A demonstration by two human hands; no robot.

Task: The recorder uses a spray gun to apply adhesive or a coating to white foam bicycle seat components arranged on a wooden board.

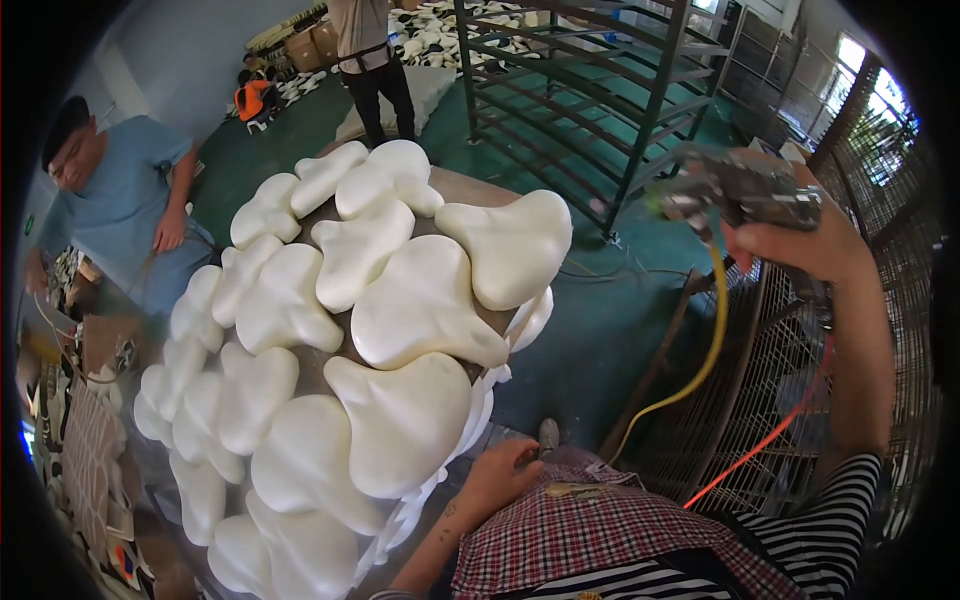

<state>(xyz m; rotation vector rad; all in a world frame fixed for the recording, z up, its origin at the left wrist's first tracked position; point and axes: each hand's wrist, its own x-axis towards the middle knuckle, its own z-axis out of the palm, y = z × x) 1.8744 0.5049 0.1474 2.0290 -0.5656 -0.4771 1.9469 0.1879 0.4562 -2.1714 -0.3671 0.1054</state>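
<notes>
My right hand (815, 245) is raised at the right, wrapped round a dark metal spray gun (755, 192), somewhat blurred. A yellow hose (716, 320) hangs from the gun, and a red hose (765, 440) runs down below that hand. Low in the middle, my left hand (500, 475) rests near my checked apron (560, 530), its fingers loosely bent with nothing seen in them. Just left of it, many white bicycle saddle pads (415, 300) crowd a table (465, 188), some overlapping. One pad (515, 245) lies at the right edge, nearest the gun.
A green metal rack (655, 120) stands beyond the table. Wire mesh racks (740, 370) line my right side. A person in blue (135, 190) is across the table at the left; another (370, 60) stands behind it. Piled saddle parts (450, 35) and boxes (310, 45) lie far back.
</notes>
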